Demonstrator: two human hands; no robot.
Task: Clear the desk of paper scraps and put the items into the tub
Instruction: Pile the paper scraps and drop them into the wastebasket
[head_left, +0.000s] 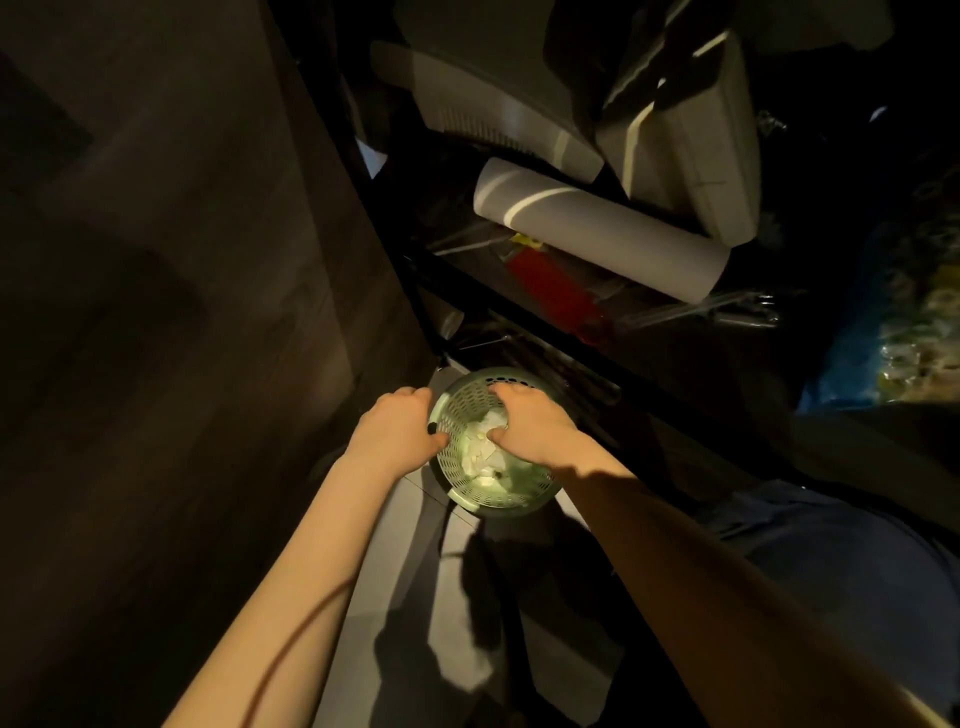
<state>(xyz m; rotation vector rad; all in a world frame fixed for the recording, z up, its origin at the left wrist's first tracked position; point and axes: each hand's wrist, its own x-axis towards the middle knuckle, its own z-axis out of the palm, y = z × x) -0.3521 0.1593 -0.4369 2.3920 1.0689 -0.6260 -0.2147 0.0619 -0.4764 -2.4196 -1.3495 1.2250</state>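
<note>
Paper scraps (480, 457) lie in tub (483, 506). Left hand (395, 436) and right hand (530, 426) grasp its rim. Remaining clearing cannot be judged.

The grey tiled floor (400, 551) carries 1 green perforated tub (493, 503), just right of a dark panel (208, 260).

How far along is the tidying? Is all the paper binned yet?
Partly done: white paper scraps already lie in the green basket on the floor. In hand: the left hand grips its rim, and the right hand reaches across its top. Left: unclear, as the desk beside it is too dark to check for scraps.
</note>
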